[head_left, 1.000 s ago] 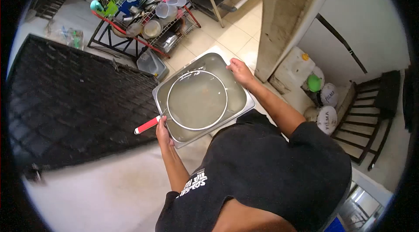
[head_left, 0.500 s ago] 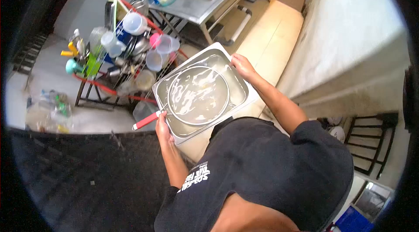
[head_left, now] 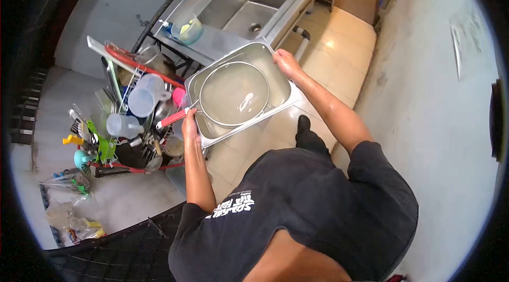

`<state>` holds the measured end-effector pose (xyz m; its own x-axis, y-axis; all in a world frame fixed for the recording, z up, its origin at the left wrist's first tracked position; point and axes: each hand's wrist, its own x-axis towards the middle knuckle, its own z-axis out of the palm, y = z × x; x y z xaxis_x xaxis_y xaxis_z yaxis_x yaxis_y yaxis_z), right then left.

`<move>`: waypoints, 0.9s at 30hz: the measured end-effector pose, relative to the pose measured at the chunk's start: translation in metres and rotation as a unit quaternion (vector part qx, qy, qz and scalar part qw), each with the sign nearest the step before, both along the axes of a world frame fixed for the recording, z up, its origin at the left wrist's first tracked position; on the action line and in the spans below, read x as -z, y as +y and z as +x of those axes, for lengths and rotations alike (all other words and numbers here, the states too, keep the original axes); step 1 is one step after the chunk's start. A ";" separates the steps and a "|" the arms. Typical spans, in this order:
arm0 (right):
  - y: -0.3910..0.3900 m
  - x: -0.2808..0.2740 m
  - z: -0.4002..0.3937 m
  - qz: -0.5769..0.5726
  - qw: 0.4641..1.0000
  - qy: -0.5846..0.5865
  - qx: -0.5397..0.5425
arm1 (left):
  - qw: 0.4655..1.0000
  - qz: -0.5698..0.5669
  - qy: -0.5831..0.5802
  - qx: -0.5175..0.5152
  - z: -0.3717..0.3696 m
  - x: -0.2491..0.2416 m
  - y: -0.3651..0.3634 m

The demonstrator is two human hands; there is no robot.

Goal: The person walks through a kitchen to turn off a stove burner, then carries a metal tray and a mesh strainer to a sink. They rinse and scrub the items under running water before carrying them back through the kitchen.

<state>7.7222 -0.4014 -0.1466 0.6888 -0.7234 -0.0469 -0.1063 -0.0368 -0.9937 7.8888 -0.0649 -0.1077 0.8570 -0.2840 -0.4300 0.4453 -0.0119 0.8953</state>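
Black shirt (head_left: 313, 197): white printed lettering at chest, upside down and too small to read reliably. Left hand (head_left: 190, 127): grip closed on the near-left rim of the steel pan (head_left: 280, 102), beside the red handle (head_left: 173, 118). Right hand (head_left: 288, 64): grip closed on the far-right corner. Round strainer (head_left: 235, 124): inside the pan, in cloudy liquid (head_left: 228, 91). Beyond: loaded dish rack (head_left: 135, 168), left; steel sink (head_left: 245, 9), ahead

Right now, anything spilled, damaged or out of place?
No spill visible around the pan. Oddities: the right wall looks scuffed and peeling; crumpled plastic bags lie loose beside the crowded rack.
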 end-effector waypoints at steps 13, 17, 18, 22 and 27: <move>-0.256 0.036 0.232 -0.005 0.986 0.076 -0.150 | 0.991 0.004 -0.011 -0.130 0.142 0.058 -0.222; -0.308 0.058 0.284 0.047 0.973 0.101 -0.201 | 0.978 0.116 -0.082 -0.154 0.179 0.061 -0.271; -0.316 0.066 0.295 0.057 0.968 0.122 -0.212 | 0.971 0.163 -0.088 -0.153 0.186 0.063 -0.283; -0.340 0.086 0.336 0.077 0.956 0.123 -0.256 | 0.962 0.195 -0.130 -0.144 0.218 0.077 -0.306; -0.375 0.116 0.371 0.104 0.933 0.173 -0.299 | 0.947 0.236 -0.125 -0.179 0.243 0.073 -0.362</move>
<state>8.0931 -0.7765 -0.2621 0.8839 -0.1658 -0.4372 -0.4438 -0.0030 -0.8961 8.1322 -0.4268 -0.1804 0.9538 0.2171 -0.2075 0.2711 -0.3247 0.9062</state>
